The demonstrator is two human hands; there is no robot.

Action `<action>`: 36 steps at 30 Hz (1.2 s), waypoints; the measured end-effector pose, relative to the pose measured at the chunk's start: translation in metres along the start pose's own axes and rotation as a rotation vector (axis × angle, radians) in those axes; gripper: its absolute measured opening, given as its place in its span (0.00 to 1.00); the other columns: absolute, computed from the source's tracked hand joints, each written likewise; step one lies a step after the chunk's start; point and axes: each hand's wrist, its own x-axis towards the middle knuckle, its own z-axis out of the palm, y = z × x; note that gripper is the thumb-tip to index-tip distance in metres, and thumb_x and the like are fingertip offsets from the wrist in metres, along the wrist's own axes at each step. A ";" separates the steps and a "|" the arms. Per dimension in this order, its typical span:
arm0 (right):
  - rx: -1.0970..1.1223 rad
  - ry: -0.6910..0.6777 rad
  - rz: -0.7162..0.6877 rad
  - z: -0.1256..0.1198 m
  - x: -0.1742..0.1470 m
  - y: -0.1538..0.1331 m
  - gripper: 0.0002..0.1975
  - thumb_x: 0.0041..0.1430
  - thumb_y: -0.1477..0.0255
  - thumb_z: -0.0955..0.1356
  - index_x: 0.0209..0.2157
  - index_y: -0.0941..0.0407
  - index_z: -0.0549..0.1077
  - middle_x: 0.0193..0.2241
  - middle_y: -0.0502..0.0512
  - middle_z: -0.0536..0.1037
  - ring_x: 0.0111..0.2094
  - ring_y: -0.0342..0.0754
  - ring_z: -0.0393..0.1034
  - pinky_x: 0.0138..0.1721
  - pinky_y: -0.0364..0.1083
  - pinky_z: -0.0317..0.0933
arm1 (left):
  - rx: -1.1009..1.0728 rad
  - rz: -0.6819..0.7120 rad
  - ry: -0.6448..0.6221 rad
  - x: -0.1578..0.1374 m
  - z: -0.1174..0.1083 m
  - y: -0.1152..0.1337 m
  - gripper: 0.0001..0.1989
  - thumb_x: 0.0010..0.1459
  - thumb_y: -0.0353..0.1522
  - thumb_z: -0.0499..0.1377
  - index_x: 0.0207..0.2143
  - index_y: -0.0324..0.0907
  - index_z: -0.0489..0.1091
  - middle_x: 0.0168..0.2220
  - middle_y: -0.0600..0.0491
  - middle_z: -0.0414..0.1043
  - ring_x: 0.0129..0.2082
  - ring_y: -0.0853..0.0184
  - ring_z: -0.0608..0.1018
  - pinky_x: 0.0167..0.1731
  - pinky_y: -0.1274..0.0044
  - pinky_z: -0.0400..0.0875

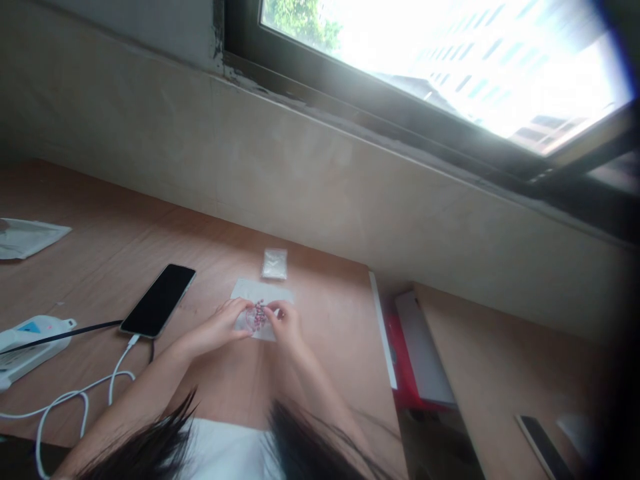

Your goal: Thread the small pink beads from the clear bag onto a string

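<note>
Over a small white sheet (273,292) on the wooden table, both hands meet at a small cluster of reddish-pink beads (259,315), which looks like a beaded bracelet with a thin pink loop at its left side. My left hand (231,321) curves around the left of it, thumb and fingers closed on its edge. From the right, my right hand (285,325) pinches the beads between thumb and forefinger. Fine detail of the beads is too small to tell. A small clear packet (275,264) with whitish contents lies just beyond the sheet.
A dark-screened phone (159,300) lies left of my hands, plugged into a white cable (116,373). A white power strip (37,343) and a pale envelope (33,238) are at the far left. Past the table's right edge stand a red item (400,357) and another table (480,353).
</note>
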 end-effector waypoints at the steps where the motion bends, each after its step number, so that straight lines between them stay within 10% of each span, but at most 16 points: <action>1: 0.037 -0.013 -0.012 0.001 -0.001 -0.002 0.06 0.50 0.70 0.64 0.28 0.59 0.69 0.27 0.53 0.70 0.29 0.43 0.62 0.32 0.41 0.55 | -0.004 0.009 -0.003 0.001 0.001 0.001 0.19 0.48 0.33 0.56 0.43 0.41 0.59 0.43 0.49 0.62 0.46 0.63 0.64 0.46 0.72 0.58; 9: -0.288 0.077 0.035 0.007 0.010 0.027 0.03 0.47 0.79 0.62 0.26 0.60 0.66 0.29 0.57 0.67 0.33 0.47 0.59 0.35 0.44 0.53 | 0.030 -0.016 0.014 0.003 0.001 -0.005 0.19 0.48 0.34 0.56 0.43 0.39 0.58 0.44 0.48 0.61 0.46 0.63 0.64 0.46 0.72 0.58; 18: -0.029 -0.033 -0.008 0.007 0.005 -0.008 0.05 0.49 0.72 0.64 0.26 0.59 0.69 0.28 0.53 0.69 0.31 0.44 0.61 0.34 0.41 0.54 | 0.007 -0.025 0.033 0.003 -0.001 -0.005 0.18 0.49 0.36 0.55 0.43 0.41 0.59 0.43 0.49 0.62 0.44 0.63 0.65 0.44 0.72 0.59; 36: -0.355 -0.135 0.159 0.019 0.022 0.005 0.02 0.47 0.77 0.64 0.26 0.61 0.68 0.31 0.59 0.66 0.34 0.47 0.59 0.37 0.44 0.53 | 0.003 -0.036 0.076 0.003 0.002 -0.024 0.20 0.47 0.38 0.57 0.42 0.40 0.60 0.43 0.48 0.61 0.45 0.62 0.64 0.46 0.71 0.57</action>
